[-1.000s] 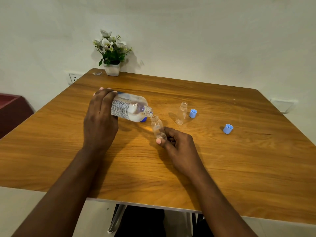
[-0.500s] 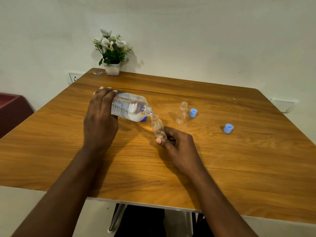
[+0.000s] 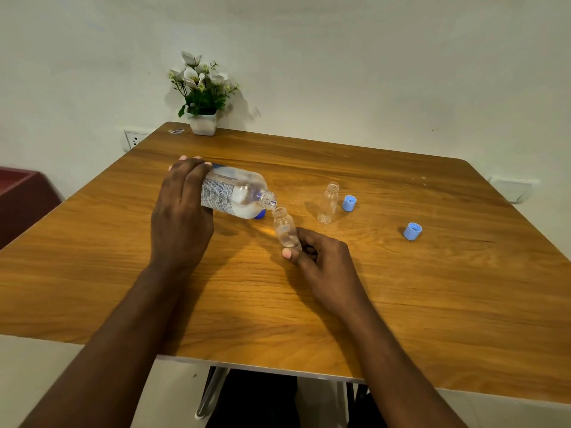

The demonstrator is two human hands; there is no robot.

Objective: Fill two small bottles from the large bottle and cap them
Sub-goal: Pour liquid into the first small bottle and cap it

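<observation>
On the wooden table the task looks to be in its early part: the first fill is under way, and the second fill and both cappings are left. The large bottle is tipped almost flat, neck toward 4 o'clock, with the left hand wrapped round its base end. Its open mouth sits right at the mouth of the first small bottle. This one leans back toward 11 o'clock and is pinched low down between the thumb and curled fingers of the right hand, which lies at its 5 o'clock. Only a little liquid seems to sit in its bottom; I cannot tell the level for sure. The second small bottle stands upright and open at 2 o'clock from the first, apart from both hands, and looks empty. One light blue cap lies just beside it at 3 o'clock. The other light blue cap lies well out at 3 o'clock from the right hand. A dark blue cap peeks out under the large bottle's shoulder.
</observation>
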